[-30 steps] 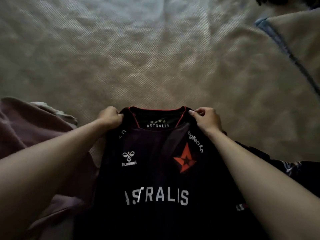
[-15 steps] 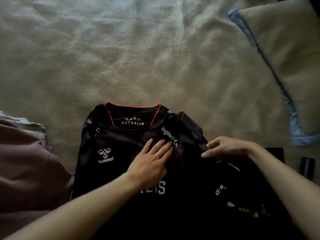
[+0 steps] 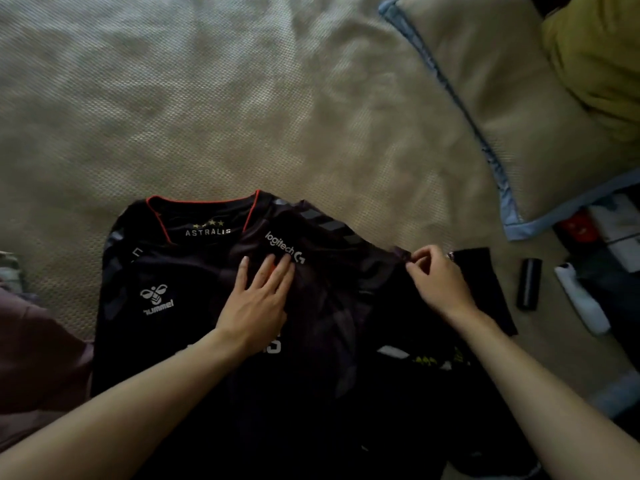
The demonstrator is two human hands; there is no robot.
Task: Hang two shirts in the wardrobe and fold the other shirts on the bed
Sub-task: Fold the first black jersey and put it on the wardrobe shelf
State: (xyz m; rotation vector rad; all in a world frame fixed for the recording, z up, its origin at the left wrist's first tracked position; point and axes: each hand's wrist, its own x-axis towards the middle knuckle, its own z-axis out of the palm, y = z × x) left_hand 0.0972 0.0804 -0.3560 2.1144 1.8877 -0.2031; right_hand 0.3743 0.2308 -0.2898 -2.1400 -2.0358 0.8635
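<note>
The black, red-collared sports jersey [image 3: 194, 282] lies face up on the beige textured bedspread [image 3: 242, 116] — thin, soft and probably slippery. The left hand [image 3: 258, 299] presses flat-fingered on its chest; the right hand [image 3: 438, 277] pinches the sleeve end, a sensible place to hold for folding inward.

both forearms are bare, with no sleeves showing on either.

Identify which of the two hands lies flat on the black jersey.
The left hand lies flat on the black jersey, fingers straight beside the logo. The right hand instead pinches the sleeve edge with curled fingers.
</note>
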